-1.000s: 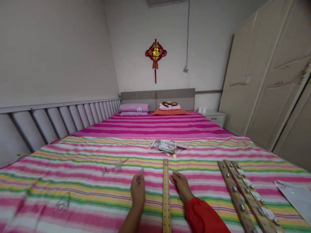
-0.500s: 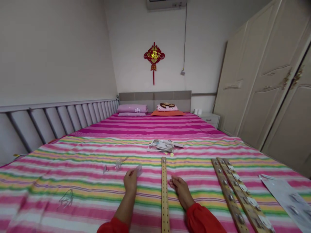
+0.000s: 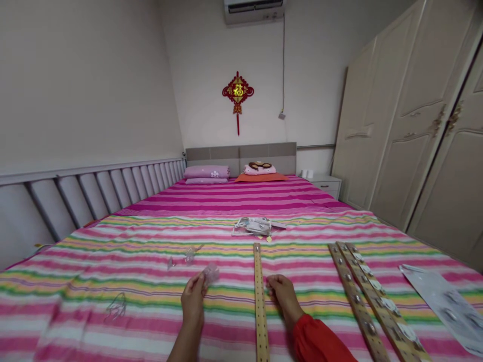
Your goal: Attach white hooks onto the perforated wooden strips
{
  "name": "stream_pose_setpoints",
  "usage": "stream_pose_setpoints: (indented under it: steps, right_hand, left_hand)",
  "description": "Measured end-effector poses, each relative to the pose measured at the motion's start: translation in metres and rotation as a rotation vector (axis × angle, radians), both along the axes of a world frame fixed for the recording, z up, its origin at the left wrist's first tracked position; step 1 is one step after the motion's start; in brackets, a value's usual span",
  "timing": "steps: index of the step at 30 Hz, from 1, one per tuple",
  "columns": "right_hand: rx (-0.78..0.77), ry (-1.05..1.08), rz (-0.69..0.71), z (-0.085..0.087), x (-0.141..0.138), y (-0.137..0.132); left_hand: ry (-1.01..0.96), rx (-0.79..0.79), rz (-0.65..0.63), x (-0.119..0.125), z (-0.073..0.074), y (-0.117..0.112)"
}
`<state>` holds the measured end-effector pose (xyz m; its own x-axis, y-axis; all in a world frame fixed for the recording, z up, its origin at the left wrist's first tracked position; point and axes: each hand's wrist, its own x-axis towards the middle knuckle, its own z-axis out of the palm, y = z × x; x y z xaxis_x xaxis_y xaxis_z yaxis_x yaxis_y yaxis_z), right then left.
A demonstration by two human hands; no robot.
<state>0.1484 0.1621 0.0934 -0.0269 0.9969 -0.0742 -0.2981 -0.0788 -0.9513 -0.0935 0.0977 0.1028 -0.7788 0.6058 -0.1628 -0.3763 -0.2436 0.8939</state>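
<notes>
My left hand (image 3: 194,294) pinches a small clear plastic bag (image 3: 212,273) above the striped cloth. Between my two hands lies a long narrow wooden strip (image 3: 259,301) with rows of holes and one small metal piece (image 3: 257,248) at its far end. Just right of the strip, my right hand (image 3: 282,294) has its thumb and fingers pressed together; whatever is in them is too small to make out. Beyond my left hand, another small clear bag (image 3: 189,255) and a clear plastic scrap (image 3: 171,263) rest on the cloth.
Wooden strips (image 3: 356,296) bearing metal pieces and white cards lie at the right, beside a clear packet (image 3: 445,306). A plastic-wrapped bundle (image 3: 253,227) lies farther back. Loose thin loops (image 3: 116,305) sit at the left. A bed rail (image 3: 90,188) runs along the left side.
My left hand has shifted a little left and nearer, and the clear bag in it shows more fully. My right hand stays beside the strip. The view has tilted slightly up.
</notes>
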Motion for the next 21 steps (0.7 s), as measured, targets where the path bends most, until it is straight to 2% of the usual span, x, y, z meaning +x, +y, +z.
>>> stream_pose_setpoints:
  steps: [4, 7, 10, 14, 17, 21]
  right_hand:
    - [0.093, -0.094, 0.129, 0.023, -0.024, -0.013]
    - [0.163, -0.136, 0.239, 0.039, -0.049, -0.025]
    - [0.218, -0.159, 0.308, 0.047, -0.071, -0.037]
    - [0.339, -0.219, 0.413, 0.046, -0.091, -0.048]
    - [0.429, -0.258, 0.437, 0.042, -0.098, -0.052]
    - [0.463, -0.312, 0.488, 0.034, -0.102, -0.054]
  left_hand:
    - [-0.063, 0.030, -0.030, 0.007, 0.003, -0.010]
    - [-0.003, 0.019, -0.058, 0.013, 0.004, -0.014]
    - [0.062, 0.004, -0.079, 0.017, 0.003, -0.015]
    - [0.185, 0.021, -0.096, 0.018, 0.002, -0.018]
    - [0.330, 0.034, -0.112, 0.019, 0.001, -0.023]
    - [0.406, 0.025, -0.121, 0.022, -0.005, -0.027]
